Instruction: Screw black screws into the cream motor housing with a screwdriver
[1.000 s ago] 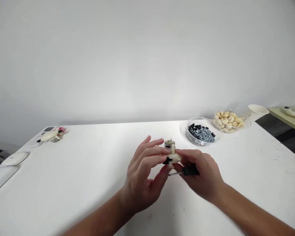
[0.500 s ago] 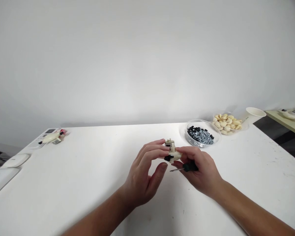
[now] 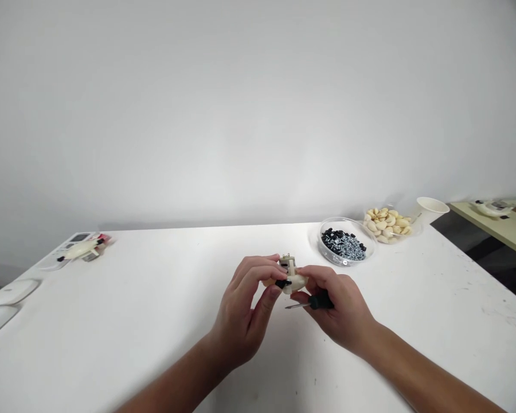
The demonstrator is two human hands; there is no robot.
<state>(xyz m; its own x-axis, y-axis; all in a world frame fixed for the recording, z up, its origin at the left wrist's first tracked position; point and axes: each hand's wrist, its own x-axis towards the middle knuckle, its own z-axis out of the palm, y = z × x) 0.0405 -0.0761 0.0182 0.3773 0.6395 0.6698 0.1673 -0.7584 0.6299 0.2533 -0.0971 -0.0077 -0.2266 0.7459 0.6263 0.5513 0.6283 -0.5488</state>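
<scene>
Between both hands, above the table, a small cream plastic gear motor [image 3: 298, 281] is held with its metal motor can and two terminals pointing up. A black piece [image 3: 282, 283] sits on its left side. My left hand [image 3: 247, 310] pinches that side, fingertips behind and thumb in front near the black piece. On the right, the thumb and index finger of my right hand [image 3: 339, 298] grip the cream housing. That hand also keeps a screwdriver [image 3: 320, 300] in its palm, dark handle mostly covered, metal tip pointing left below the gear motor.
A clear round dish [image 3: 344, 261] of screws and black bits stands at the back right. Beside it are a container of cream plastic parts [image 3: 387, 223] and a white cup [image 3: 432, 210]. Another cream assembly [image 3: 81, 249] lies far left, near white boxes [image 3: 11, 292]. A second table [image 3: 499, 226] is at right.
My left thumb stood away from the gear motor half a second ago and is now back close against it. Both hands and the gear motor sit slightly further left and lower in view.
</scene>
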